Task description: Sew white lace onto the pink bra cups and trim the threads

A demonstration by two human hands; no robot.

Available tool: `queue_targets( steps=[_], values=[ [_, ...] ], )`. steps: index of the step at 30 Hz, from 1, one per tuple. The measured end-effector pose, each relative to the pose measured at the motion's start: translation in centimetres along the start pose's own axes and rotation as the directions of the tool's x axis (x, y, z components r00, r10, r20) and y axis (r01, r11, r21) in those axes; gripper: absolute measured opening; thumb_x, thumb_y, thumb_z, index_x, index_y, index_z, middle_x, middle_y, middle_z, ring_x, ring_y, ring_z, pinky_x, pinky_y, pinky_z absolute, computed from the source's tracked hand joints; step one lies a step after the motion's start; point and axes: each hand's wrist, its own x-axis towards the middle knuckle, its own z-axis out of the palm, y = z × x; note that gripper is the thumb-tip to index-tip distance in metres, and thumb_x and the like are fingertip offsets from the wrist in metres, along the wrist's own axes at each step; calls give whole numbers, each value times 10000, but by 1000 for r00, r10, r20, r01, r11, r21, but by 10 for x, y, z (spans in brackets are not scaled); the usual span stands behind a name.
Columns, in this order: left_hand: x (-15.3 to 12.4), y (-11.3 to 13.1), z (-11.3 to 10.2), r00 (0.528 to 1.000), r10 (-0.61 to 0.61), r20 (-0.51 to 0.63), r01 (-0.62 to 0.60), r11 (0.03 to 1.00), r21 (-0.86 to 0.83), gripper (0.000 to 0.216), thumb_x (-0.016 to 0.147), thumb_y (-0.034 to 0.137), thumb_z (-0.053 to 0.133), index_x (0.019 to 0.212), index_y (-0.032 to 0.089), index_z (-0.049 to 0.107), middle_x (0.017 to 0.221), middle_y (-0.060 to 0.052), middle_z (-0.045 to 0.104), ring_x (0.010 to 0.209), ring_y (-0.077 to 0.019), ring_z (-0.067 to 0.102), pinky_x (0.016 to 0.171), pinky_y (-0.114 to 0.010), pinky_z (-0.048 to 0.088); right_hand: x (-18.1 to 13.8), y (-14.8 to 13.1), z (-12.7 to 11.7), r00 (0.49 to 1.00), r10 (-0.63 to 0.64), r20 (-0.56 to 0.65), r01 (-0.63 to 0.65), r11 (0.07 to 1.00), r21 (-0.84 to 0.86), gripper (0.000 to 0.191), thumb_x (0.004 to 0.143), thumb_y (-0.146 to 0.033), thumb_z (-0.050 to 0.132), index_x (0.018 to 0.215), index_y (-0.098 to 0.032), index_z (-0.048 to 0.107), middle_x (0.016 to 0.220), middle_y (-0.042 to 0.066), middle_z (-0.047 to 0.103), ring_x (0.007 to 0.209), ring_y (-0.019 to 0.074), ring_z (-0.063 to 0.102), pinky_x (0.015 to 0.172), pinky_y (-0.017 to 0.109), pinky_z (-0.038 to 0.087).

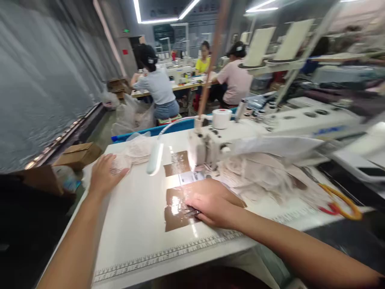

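Note:
My left hand (104,175) is at the table's left edge, fingers and thumb apart, touching a sheer whitish fabric (136,149). My right hand (212,204) is closed in front of the sewing machine (207,148), over brown tape (174,216) stuck to the table. A small dark metal tool pokes out from its fingers; its kind is blurred. A second brown tape patch (177,163) lies behind, left of the needle area. Bunched pale lace-like fabric (255,172) lies right of the machine head.
A lit lamp (155,158) on a bent neck hangs over the table. Orange-handled scissors (343,202) lie at the right. A ruler tape (156,259) runs along the front edge. A thread spool (221,119) stands atop the machine. Several people sit working beyond.

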Motion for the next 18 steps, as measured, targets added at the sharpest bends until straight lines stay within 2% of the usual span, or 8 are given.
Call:
queue_targets(
  steps=[2, 4, 6, 8, 13, 18],
  values=[
    [-12, 21, -11, 997, 20, 72, -16, 998, -58, 433, 770, 565, 572, 1141, 344, 538, 1259, 56, 571, 1239, -348, 493, 1069, -573, 374, -36, 4, 1, 997, 65, -38, -66, 997, -39, 265, 848, -285, 557, 1097, -213, 612, 1007, 51, 673, 911, 197, 605, 740, 286, 448],
    [-27, 53, -23, 982, 60, 176, -37, 990, -133, 359, 765, 556, 591, 1049, 338, 600, 1142, 28, 648, 1099, -326, 602, 959, -521, 487, -70, 11, 4, 986, 140, -86, -147, 985, -90, 292, 858, -339, 569, 1118, -214, 614, 978, 56, 669, 893, 200, 603, 709, 282, 442],
    [-40, 94, -33, 932, 185, 311, -124, 971, -205, 353, 758, 524, 627, 1052, 329, 626, 1129, 0, 669, 1073, -304, 624, 926, -463, 521, -98, 18, 8, 970, 203, -134, -221, 966, -136, 318, 872, -355, 560, 1146, -203, 608, 981, 69, 664, 890, 200, 604, 683, 273, 440],
    [-47, 141, -41, 870, 305, 388, -199, 936, -289, 378, 786, 456, 635, 1142, 336, 598, 1205, -10, 638, 1116, -275, 607, 906, -400, 540, -120, 24, 9, 952, 248, -181, -276, 950, -148, 325, 887, -354, 545, 1168, -200, 598, 1007, 75, 661, 892, 192, 613, 673, 261, 442],
    [-42, 257, -46, 719, 554, 419, -362, 813, -456, 406, 832, 353, 614, 1232, 337, 548, 1291, -25, 584, 1199, -248, 551, 954, -356, 520, -156, 36, 4, 923, 297, -243, -341, 926, -160, 346, 906, -375, 516, 1175, -175, 604, 1001, 93, 669, 866, 202, 638, 670, 277, 454],
    [-23, 353, -18, 658, 703, 272, -527, 687, -500, 413, 852, 364, 596, 1247, 251, 550, 1300, -89, 577, 1239, -252, 508, 1047, -408, 436, -182, 48, 6, 889, 302, -344, -368, 919, -143, 359, 918, -384, 492, 1185, -172, 603, 950, 82, 686, 855, 197, 645, 680, 274, 455]
  ],
)
